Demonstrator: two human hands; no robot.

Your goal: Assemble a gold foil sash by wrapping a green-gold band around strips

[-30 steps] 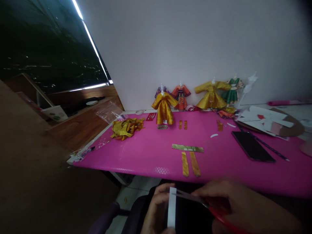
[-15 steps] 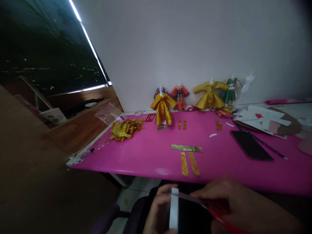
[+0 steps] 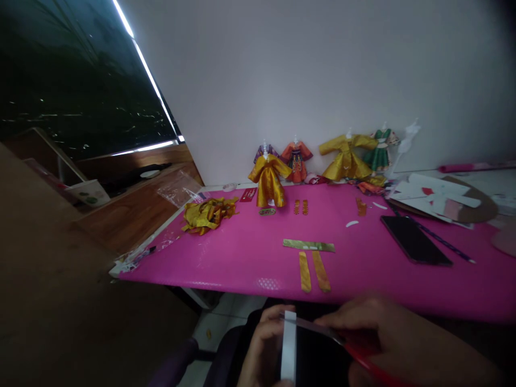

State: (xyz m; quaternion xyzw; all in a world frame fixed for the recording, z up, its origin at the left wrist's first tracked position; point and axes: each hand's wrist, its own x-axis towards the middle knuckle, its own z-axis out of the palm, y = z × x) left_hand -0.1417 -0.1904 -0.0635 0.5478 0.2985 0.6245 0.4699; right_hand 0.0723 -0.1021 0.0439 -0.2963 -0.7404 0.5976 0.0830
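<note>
At the bottom centre, below the table's front edge, my left hand (image 3: pixel 262 344) pinches a narrow white strip (image 3: pixel 288 349) held upright. My right hand (image 3: pixel 387 333), slightly blurred, is closed round red-handled scissors (image 3: pixel 363 361). Their blades point left and cross the strip near its top. On the pink table (image 3: pixel 242 258) just beyond lie a green-gold strip (image 3: pixel 308 245) and two golden strips, one left (image 3: pixel 305 272) and one right (image 3: pixel 321 271), with rounded near ends.
Small dresses on stands, one golden (image 3: pixel 269 180), line the wall. A heap of golden scraps (image 3: pixel 207 215) lies on the left. On the right are a black phone (image 3: pixel 415 241), a dark patterned pencil (image 3: pixel 447 242) and white paper pieces (image 3: pixel 433 196).
The white strip and the fingers of my left hand have shifted very slightly right. Both hands keep their holds, and the scissors look nearly unmoved.
</note>
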